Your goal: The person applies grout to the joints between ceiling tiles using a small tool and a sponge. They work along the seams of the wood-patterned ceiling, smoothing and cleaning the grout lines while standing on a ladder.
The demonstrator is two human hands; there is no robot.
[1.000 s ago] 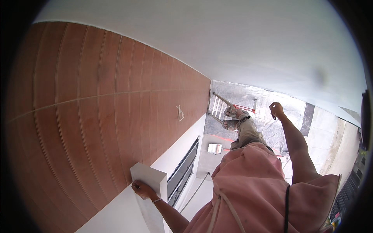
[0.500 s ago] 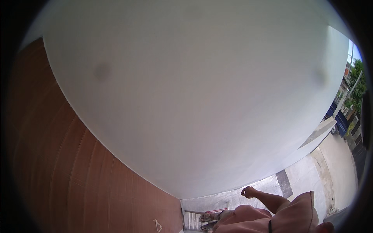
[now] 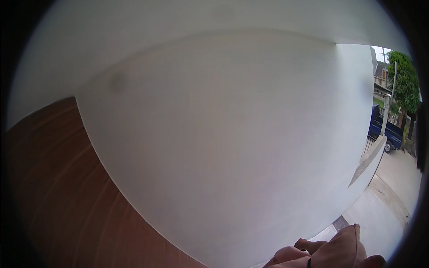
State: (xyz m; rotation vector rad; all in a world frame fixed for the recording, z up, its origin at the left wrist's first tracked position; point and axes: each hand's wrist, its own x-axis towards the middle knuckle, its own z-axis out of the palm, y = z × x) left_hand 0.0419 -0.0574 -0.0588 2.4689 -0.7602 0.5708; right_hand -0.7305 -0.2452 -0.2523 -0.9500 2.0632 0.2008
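My right hand point(image 3: 301, 244) shows low at the right of centre, beside my pink top point(image 3: 335, 250) and against the foot of a plain white wall point(image 3: 232, 143). Its fingers look curled; what they hold, if anything, is too small and partly hidden to name. My left hand is out of view.
Reddish-brown panelling point(image 3: 53, 178) borders the wall on the left, and a white ceiling point(image 3: 214, 18) runs above. To the right, a pale paved floor point(image 3: 375, 219) leads outside to a low wall point(image 3: 367, 163), a dark blue pickup point(image 3: 391, 136) and a tree point(image 3: 402, 80).
The view has swung upward from my feet on a ladder to the white wall and ceiling. My left hand has left view, and my right hand now sits at the lower edge.
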